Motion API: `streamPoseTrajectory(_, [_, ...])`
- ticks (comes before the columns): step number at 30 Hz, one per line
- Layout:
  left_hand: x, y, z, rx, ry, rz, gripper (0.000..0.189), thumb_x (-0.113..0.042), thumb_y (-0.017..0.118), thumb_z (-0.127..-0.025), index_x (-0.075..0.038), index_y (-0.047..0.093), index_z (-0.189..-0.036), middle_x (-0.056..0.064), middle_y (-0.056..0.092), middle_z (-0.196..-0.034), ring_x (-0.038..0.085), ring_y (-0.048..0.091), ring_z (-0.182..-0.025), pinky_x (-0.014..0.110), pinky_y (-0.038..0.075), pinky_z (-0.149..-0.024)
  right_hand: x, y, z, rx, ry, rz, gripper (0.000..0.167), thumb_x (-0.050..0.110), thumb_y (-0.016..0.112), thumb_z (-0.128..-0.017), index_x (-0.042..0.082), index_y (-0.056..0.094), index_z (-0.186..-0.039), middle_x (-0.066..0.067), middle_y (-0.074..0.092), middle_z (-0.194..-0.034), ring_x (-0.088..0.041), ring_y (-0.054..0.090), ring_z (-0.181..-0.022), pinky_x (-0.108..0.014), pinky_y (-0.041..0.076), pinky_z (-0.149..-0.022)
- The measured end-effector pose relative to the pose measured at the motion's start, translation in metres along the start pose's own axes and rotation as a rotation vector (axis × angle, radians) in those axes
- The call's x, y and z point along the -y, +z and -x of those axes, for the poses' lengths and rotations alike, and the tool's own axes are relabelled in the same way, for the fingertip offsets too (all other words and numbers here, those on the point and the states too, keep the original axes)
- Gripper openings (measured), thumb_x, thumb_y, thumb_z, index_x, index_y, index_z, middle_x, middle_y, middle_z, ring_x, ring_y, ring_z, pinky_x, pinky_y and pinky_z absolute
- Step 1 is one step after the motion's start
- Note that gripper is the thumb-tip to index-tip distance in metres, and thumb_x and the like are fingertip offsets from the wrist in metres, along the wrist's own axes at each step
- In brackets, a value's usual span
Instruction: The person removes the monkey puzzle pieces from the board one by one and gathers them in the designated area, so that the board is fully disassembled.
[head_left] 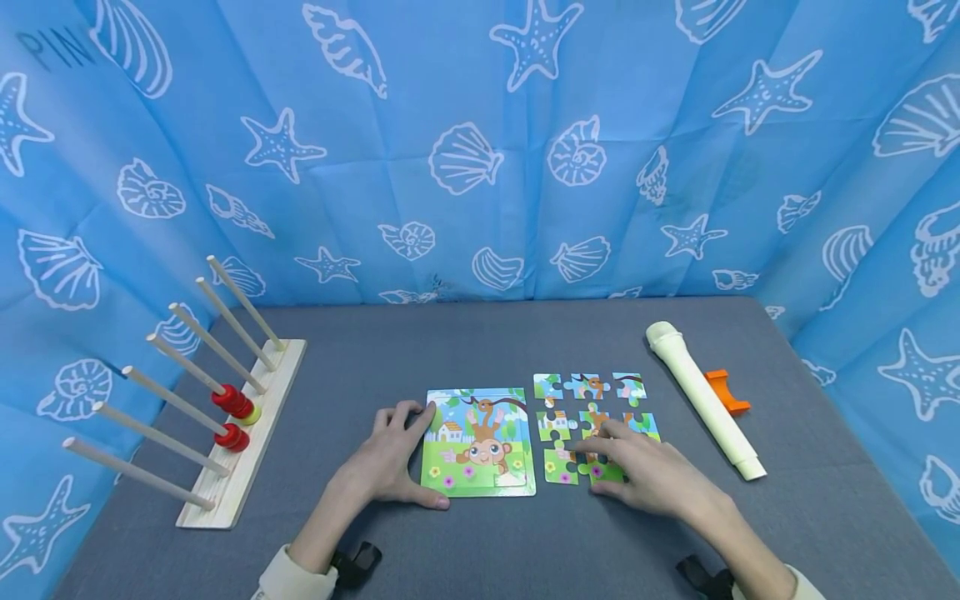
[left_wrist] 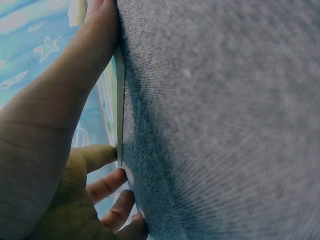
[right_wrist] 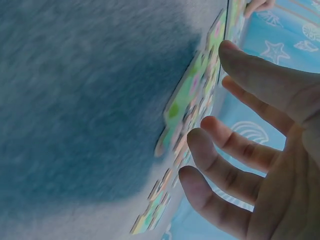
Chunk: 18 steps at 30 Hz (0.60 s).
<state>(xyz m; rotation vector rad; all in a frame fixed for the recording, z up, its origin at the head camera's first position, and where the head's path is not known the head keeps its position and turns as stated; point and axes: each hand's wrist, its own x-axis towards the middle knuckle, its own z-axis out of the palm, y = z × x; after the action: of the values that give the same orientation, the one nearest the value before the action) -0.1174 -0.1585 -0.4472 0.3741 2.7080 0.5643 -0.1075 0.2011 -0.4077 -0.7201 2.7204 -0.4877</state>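
Note:
A square puzzle board (head_left: 480,442) with a monkey picture lies flat at mid-table. My left hand (head_left: 393,458) rests along its left side, index fingertip near the upper left edge and thumb at the lower left corner. In the left wrist view, fingertips (left_wrist: 107,186) sit right by the board's thin edge. Just right of the board, several loose jigsaw pieces (head_left: 553,425) lie in rough rows. Over the lower right ones is my right hand (head_left: 645,471), covering some of them. Its fingers (right_wrist: 220,160) are spread and loosely bent in the right wrist view, with nothing between them.
On the left stands a wooden peg rack (head_left: 258,446) with slanting pegs and red beads (head_left: 234,402). A white toy microphone (head_left: 705,400) lies at the right, beside an orange curved piece (head_left: 725,392). A blue shell-print curtain (head_left: 465,208) hangs behind the grey table (head_left: 420,558).

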Motion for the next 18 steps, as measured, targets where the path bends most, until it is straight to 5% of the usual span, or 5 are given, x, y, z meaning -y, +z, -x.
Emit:
streamPoseTrajectory(5, [0.0, 0.0, 0.0, -0.003, -0.005, -0.007, 0.13, -0.067, 0.091, -0.061, -0.015, 0.03, -0.163, 0.014, 0.031, -0.159, 0.042, 0.03, -0.142, 0.059, 0.05, -0.1, 0.008, 0.0, -0.005, -0.011, -0.042, 0.023, 0.046, 0.028, 0.086, -0.083, 0.028, 0.071, -0.127, -0.006, 0.062, -0.122, -0.012, 0.058, -0.089, -0.03, 0.048, -0.065])
streamPoseTrajectory(18, [-0.001, 0.0, 0.001, -0.005, -0.004, -0.004, 0.132, -0.068, 0.091, -0.058, -0.015, 0.03, -0.163, 0.013, 0.031, -0.158, 0.042, 0.03, -0.142, 0.06, 0.05, -0.101, 0.029, -0.001, -0.019, -0.026, -0.114, -0.013, 0.044, 0.028, 0.082, -0.087, 0.024, 0.071, -0.13, 0.003, 0.058, -0.102, -0.004, 0.047, -0.074, -0.022, 0.037, -0.056])
